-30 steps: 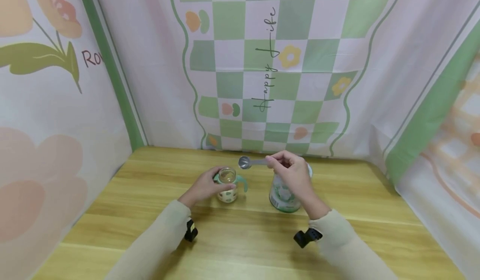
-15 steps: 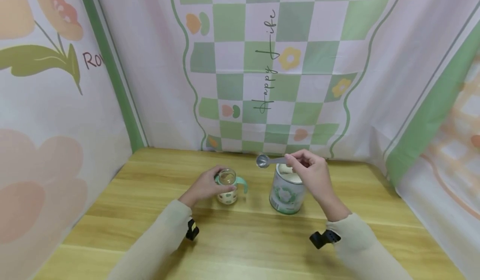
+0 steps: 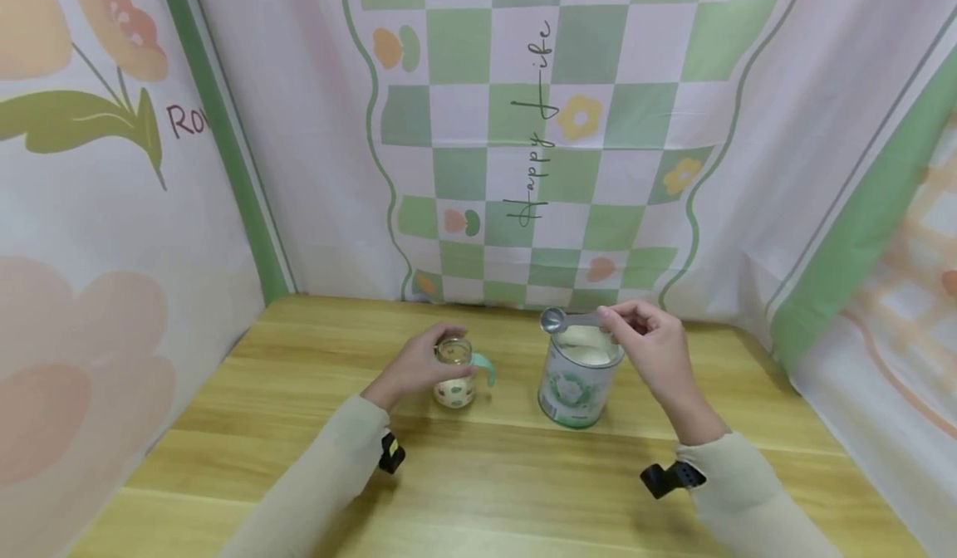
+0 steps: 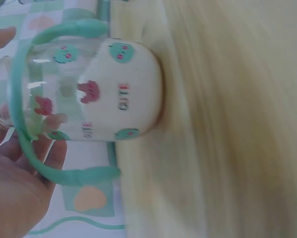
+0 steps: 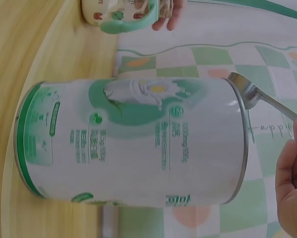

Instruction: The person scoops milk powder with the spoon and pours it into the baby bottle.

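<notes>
My left hand (image 3: 419, 367) holds a clear baby bottle (image 3: 454, 392) near its open neck, thumb on the near side and fingers beyond. The bottle stands upright on the table; its mint-green two-handled frame (image 4: 84, 177) and pale contents show in the left wrist view. My right hand (image 3: 652, 346) pinches the handle of a metal measuring spoon (image 3: 553, 320). The spoon's bowl is over the far left rim of an open milk powder can (image 3: 571, 388), and appears to have nothing in it. Pale powder (image 3: 586, 349) shows inside the can.
Both objects stand on a wood-grain table (image 3: 478, 483), the can to the right of the bottle with a gap between. A checkered curtain (image 3: 516, 168) hangs at the table's back edge, and more printed curtains enclose both sides.
My right hand has carried the measuring spoon rightward, from beside the bottle to over the can's rim, uncovering the can's opening. My left hand has stayed at the bottle, shifting only slightly.
</notes>
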Available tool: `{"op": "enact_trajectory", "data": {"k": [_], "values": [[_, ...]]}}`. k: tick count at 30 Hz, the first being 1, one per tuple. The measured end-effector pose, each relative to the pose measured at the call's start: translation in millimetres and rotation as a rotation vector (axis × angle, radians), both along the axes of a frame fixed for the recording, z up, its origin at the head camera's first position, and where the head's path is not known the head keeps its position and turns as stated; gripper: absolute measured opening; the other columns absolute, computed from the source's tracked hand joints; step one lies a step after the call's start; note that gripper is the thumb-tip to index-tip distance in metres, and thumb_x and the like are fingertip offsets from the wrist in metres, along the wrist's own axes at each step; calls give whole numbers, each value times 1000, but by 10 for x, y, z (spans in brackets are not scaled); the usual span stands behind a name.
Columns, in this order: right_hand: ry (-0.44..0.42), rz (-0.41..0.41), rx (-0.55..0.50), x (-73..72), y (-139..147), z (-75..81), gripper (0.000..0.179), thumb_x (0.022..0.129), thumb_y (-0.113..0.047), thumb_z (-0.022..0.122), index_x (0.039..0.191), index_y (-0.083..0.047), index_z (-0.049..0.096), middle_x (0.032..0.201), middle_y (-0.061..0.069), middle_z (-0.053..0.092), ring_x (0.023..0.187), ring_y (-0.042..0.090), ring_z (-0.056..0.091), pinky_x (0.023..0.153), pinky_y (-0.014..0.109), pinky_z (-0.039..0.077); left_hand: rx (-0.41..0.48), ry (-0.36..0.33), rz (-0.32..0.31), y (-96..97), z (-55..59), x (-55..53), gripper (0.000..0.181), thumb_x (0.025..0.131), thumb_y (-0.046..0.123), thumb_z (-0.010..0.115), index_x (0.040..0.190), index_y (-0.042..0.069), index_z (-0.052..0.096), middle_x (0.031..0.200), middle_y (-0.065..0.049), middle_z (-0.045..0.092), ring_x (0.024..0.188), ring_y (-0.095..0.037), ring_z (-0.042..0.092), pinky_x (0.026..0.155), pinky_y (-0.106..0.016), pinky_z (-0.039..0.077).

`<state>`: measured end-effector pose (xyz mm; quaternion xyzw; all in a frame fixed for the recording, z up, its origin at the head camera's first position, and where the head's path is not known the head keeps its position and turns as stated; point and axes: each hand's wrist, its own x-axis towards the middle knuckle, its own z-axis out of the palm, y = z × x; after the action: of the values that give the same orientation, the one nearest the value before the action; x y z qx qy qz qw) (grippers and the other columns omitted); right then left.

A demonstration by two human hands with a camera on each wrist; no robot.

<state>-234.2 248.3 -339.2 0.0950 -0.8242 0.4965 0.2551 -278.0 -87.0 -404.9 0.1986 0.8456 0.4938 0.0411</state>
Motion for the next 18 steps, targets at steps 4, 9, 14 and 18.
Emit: {"op": "enact_trajectory", "data": {"k": [4,9,14,18], "values": [[9,-16,12,10,58,-2,27,95,-30,72,94,-4,72,80,3,70,64,14,56,51,22,42,2,79,-28,52,75,-34,68,84,33,84,140,11,54,139,-2,56,131,-24,49,111,-42,37],[7,-31,25,16,178,-14,24,95,-26,73,96,-2,73,79,2,70,64,15,57,51,21,43,-9,172,-58,147,191,-55,66,85,35,82,141,14,54,140,-3,56,130,-23,49,111,-46,37],[-16,-44,43,34,278,-15,24,95,-26,73,98,-2,74,81,4,71,68,17,60,54,20,45,-6,224,-73,276,297,-59,62,86,36,82,139,18,56,138,-1,57,128,-18,50,109,-42,39],[-29,-63,56,74,293,-2,27,95,-31,73,97,-4,76,81,4,71,68,14,59,55,21,44,7,242,-82,384,355,-64,63,85,35,82,139,16,56,137,1,58,127,-16,51,107,-39,40]]}}
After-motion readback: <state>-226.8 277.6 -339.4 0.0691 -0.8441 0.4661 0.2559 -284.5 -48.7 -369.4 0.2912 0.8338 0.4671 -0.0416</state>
